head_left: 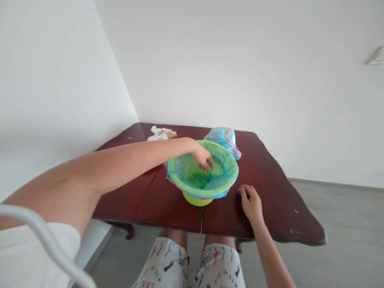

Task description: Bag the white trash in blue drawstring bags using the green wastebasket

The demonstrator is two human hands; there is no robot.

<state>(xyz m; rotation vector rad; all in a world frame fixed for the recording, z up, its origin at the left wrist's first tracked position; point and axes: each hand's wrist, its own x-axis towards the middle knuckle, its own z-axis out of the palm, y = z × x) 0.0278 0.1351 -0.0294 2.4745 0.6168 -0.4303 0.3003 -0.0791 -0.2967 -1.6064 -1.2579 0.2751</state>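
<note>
A green plastic wastebasket (198, 200) stands on the dark red table, lined with a thin blue trash bag (229, 176) folded over its rim. My left hand (205, 157) reaches over the rim into the basket's mouth, its fingers curled together; whatever they may hold cannot be made out. Right of the basket, my right hand (251, 202) rests at the tabletop with loosely bent fingers and the thumb apart, holding nothing visible. Behind the basket lies a bunched blue bag (221, 136) with a red drawstring.
A crumpled white plastic bag (160, 134) with orange markings sits at the back left, partly behind my left arm. The wooden table (270, 180) has a wavy edge and meets white walls behind and to the left. A small white scrap (130, 138) lies far left.
</note>
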